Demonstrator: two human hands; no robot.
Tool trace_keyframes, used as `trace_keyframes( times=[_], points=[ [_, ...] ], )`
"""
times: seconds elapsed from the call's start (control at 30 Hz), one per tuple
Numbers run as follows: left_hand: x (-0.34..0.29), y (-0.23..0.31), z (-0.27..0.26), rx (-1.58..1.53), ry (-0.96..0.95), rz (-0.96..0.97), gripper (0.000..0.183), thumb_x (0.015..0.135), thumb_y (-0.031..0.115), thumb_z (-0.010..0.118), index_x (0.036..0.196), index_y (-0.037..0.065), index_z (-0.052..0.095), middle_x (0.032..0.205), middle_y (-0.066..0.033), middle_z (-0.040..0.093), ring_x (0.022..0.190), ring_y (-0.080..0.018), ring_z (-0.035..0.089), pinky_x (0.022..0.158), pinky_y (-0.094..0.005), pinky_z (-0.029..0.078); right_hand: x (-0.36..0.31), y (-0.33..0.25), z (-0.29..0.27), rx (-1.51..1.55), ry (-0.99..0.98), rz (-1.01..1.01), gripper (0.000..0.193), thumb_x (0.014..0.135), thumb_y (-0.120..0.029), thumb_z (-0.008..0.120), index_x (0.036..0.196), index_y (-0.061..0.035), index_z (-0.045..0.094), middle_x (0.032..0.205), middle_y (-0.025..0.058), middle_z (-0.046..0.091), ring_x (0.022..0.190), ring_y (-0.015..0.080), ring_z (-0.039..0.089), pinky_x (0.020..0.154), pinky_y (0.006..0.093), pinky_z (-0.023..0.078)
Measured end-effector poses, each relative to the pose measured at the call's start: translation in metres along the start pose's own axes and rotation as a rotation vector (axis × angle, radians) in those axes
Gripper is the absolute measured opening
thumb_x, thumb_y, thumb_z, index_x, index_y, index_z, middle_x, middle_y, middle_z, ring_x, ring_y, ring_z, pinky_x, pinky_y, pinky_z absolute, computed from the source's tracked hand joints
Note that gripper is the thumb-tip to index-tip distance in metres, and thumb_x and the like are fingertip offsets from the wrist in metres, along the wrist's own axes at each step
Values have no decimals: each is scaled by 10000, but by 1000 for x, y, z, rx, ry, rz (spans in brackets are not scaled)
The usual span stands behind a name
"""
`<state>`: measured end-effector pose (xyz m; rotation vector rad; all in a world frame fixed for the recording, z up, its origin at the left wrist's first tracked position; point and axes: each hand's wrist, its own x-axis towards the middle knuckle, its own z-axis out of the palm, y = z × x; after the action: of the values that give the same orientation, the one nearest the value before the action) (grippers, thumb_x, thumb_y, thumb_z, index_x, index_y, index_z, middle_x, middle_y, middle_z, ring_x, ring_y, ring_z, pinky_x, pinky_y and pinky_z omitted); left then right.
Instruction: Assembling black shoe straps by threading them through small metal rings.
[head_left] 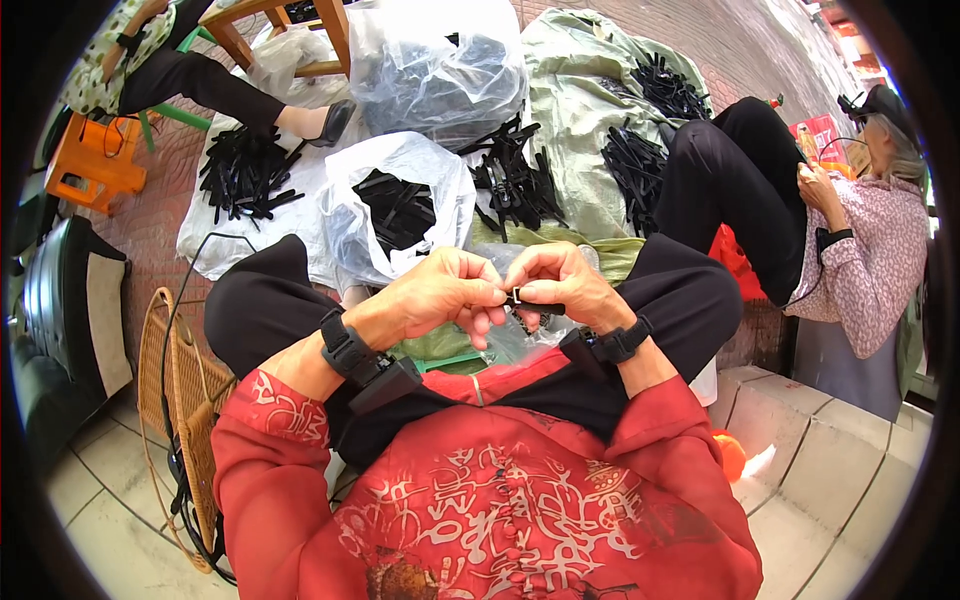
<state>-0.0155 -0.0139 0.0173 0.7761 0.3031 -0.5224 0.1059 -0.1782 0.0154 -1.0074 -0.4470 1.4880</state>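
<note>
Above my lap, both hands meet on a short black strap [545, 307] with a small light-coloured buckle [516, 295]. My left hand [445, 290] pinches it at the buckle end, thumb against index finger. From the other side my right hand [568, 288] grips the strap beside the buckle, its thumb on top and the free end showing below. The fingers partly hide the strap. Just beyond my hands stands an open white plastic bag [455, 200] holding several black straps [395, 210].
Loose black strap piles lie on sheets at left [245, 175], middle [515, 180] and right [637, 175]. A large clear bag [440, 75] stands behind. Co-workers sit at upper left [190, 85] and right [870, 230]. A wicker basket [185, 400] is by my left knee.
</note>
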Motion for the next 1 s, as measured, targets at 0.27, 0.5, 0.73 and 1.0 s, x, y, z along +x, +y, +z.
trace_keyframes(
  times=[0.27,0.5,0.73,1.0],
  points=[
    [3,-2,-3,10,68,13,99,798,95,552,773,1,530,682,-109,594,514,-149,577,494,-289,505,-3,-7,11,-271,94,-61,232,711,-24,654,926,7,573,746,45,594,614,64,540,532,187,444],
    [4,-4,-5,-44,94,-48,102,780,88,564,771,-12,545,686,-112,592,529,-145,573,523,-313,521,-4,-4,10,-486,129,-137,214,686,-22,662,887,17,601,730,32,596,619,56,531,550,183,435],
    [4,-5,-3,30,161,-39,112,749,87,588,739,-17,548,645,-100,585,506,-126,566,483,-290,524,-1,-4,9,-803,111,-361,216,640,-23,663,849,6,617,728,53,603,645,80,552,567,207,446],
    [1,-1,4,195,222,53,122,782,81,568,755,-33,534,664,-97,583,521,-125,569,489,-270,516,-5,-6,6,-402,112,-97,173,731,-13,616,898,26,594,742,56,602,663,114,593,580,215,474]
  ],
)
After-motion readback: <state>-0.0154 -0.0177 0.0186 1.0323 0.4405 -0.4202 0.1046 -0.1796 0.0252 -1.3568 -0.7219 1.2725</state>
